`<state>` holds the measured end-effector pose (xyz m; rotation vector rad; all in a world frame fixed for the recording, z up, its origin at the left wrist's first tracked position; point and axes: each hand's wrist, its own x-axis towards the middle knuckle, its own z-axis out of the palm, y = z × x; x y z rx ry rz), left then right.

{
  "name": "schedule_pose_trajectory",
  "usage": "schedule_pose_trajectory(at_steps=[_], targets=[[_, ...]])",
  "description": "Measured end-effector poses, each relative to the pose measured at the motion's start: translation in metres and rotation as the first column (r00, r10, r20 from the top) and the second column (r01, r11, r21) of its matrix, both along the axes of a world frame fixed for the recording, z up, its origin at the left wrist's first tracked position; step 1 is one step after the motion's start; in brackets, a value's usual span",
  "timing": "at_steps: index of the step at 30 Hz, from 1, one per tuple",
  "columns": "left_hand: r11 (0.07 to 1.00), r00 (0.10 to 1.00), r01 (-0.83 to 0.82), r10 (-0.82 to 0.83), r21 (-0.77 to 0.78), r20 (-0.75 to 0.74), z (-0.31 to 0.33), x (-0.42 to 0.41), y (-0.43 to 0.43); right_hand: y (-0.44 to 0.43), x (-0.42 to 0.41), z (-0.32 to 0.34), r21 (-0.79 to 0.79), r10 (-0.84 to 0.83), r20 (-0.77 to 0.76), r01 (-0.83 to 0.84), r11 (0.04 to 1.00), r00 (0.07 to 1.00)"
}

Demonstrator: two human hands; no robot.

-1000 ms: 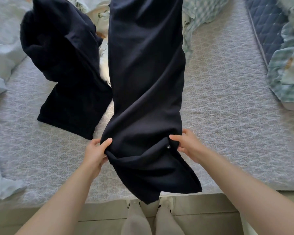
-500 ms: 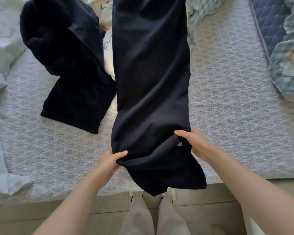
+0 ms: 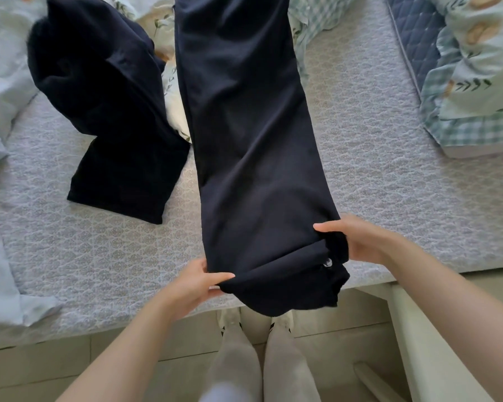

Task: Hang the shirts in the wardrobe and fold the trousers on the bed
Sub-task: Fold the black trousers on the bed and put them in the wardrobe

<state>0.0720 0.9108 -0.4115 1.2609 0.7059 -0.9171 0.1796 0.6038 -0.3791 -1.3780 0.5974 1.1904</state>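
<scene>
Dark navy trousers (image 3: 253, 146) lie stretched lengthwise on the grey patterned bed (image 3: 389, 184), their waist end hanging over the near edge. My left hand (image 3: 198, 282) pinches the waistband's left corner between thumb and fingers. On the right side, my right hand (image 3: 357, 242) grips the waistband, just above a small silver button (image 3: 328, 262). A second dark navy garment (image 3: 111, 111) lies crumpled and partly folded on the bed to the left.
Pale blue cloth (image 3: 0, 256) lies along the bed's left side. A green checked and floral quilt (image 3: 471, 91) is heaped at the right, and more floral bedding (image 3: 172, 91) lies between the dark garments. A white furniture piece (image 3: 424, 343) stands at the lower right. My legs (image 3: 259, 358) stand below the bed edge.
Both hands have drawn the waistband nearer to me and a little right. The trousers now lie straighter and flatter, with the twist near the waist smoothed out.
</scene>
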Motion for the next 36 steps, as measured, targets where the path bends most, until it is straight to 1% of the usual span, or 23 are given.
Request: schedule_pose_trajectory(at_steps=[2, 4, 6, 8, 9, 10, 14, 17, 18, 20, 21, 23, 24, 25, 26, 28, 29, 31, 33, 36], targets=[[0.999, 0.999, 0.05, -0.05, 0.015, -0.005, 0.001, -0.004, 0.001, -0.006, -0.003, 0.003, 0.032, 0.034, -0.013, -0.033, 0.999, 0.999], [0.997, 0.998, 0.064, -0.063, 0.033, -0.019, 0.0, -0.007, 0.001, -0.01, -0.007, 0.005, 0.076, 0.047, 0.02, -0.048, 0.996, 0.999], [0.999, 0.998, 0.044, -0.042, 0.032, -0.04, -0.001, -0.011, -0.001, -0.012, -0.014, 0.005, 0.15, 0.011, 0.042, -0.018, 0.988, 0.999], [1.0, 0.998, 0.027, -0.027, 0.008, -0.054, 0.0, -0.015, -0.005, -0.012, -0.02, 0.005, 0.218, -0.04, 0.014, 0.036, 0.975, 0.999], [1.0, 0.998, 0.03, -0.03, -0.004, -0.061, 0.001, -0.017, -0.007, -0.011, -0.023, 0.005, 0.219, -0.046, 0.001, 0.045, 0.975, 0.999], [0.999, 0.997, 0.033, -0.035, -0.021, -0.067, 0.003, -0.018, -0.01, -0.01, -0.025, 0.005, 0.195, -0.032, 0.002, 0.031, 0.98, 0.999], [0.996, 0.993, 0.015, -0.026, -0.09, -0.117, 0.006, -0.021, -0.011, -0.008, -0.029, 0.005, 0.018, 0.106, 0.062, -0.107, 0.994, 0.992], [0.992, 0.987, 0.041, -0.058, -0.117, -0.15, 0.001, -0.018, -0.01, -0.009, -0.029, 0.005, 0.005, 0.119, 0.021, -0.119, 0.993, 0.993], [0.994, 0.985, 0.058, -0.071, -0.087, -0.155, -0.002, -0.018, -0.01, -0.01, -0.029, 0.005, -0.001, 0.119, -0.002, -0.119, 0.993, 0.993], [0.985, 0.978, 0.16, -0.148, 0.07, -0.147, -0.009, -0.018, -0.009, -0.012, -0.03, 0.003, -0.016, 0.153, -0.05, -0.154, 0.988, 0.987], [0.956, 0.968, 0.236, -0.215, 0.175, -0.13, -0.015, -0.019, -0.006, -0.013, -0.032, 0.001, -0.03, 0.19, -0.064, -0.192, 0.981, 0.98], [0.859, 0.934, 0.356, -0.343, 0.368, -0.102, -0.026, -0.022, 0.001, -0.012, -0.04, -0.008, -0.092, 0.258, -0.042, -0.261, 0.961, 0.965], [0.809, 0.922, 0.38, -0.368, 0.449, -0.118, -0.031, -0.025, 0.005, -0.011, -0.044, -0.011, -0.126, 0.262, -0.006, -0.261, 0.957, 0.965], [0.781, 0.922, 0.382, -0.358, 0.494, -0.147, -0.036, -0.028, 0.008, -0.009, -0.048, -0.014, -0.14, 0.238, 0.033, -0.232, 0.963, 0.971], [0.787, 0.93, 0.364, -0.329, 0.498, -0.161, -0.04, -0.031, 0.009, -0.007, -0.053, -0.016, -0.131, 0.206, 0.063, -0.197, 0.972, 0.976], [0.851, 0.962, 0.271, -0.223, 0.451, -0.156, -0.04, -0.036, 0.004, -0.004, -0.064, -0.022, -0.118, 0.172, 0.074, -0.162, 0.98, 0.982], [0.873, 0.973, 0.227, -0.18, 0.431, -0.147, -0.038, -0.038, 0.0, -0.003, -0.069, -0.025, -0.131, 0.187, 0.073, -0.177, 0.976, 0.98], [0.893, 0.982, 0.184, -0.145, 0.411, -0.124, -0.039, -0.043, -0.008, 0.001, -0.079, -0.026, -0.176, 0.271, 0.08, -0.254, 0.951, 0.959], [0.893, 0.984, 0.168, -0.128, 0.418, -0.123, -0.04, -0.048, -0.013, 0.008, -0.086, -0.026, -0.198, 0.331, 0.105, -0.306, 0.931, 0.938], [0.857, 0.977, 0.201, -0.138, 0.475, -0.165, -0.047, -0.052, -0.018, 0.018, -0.093, -0.026, -0.254, 0.415, 0.149, -0.371, 0.893, 0.897]])
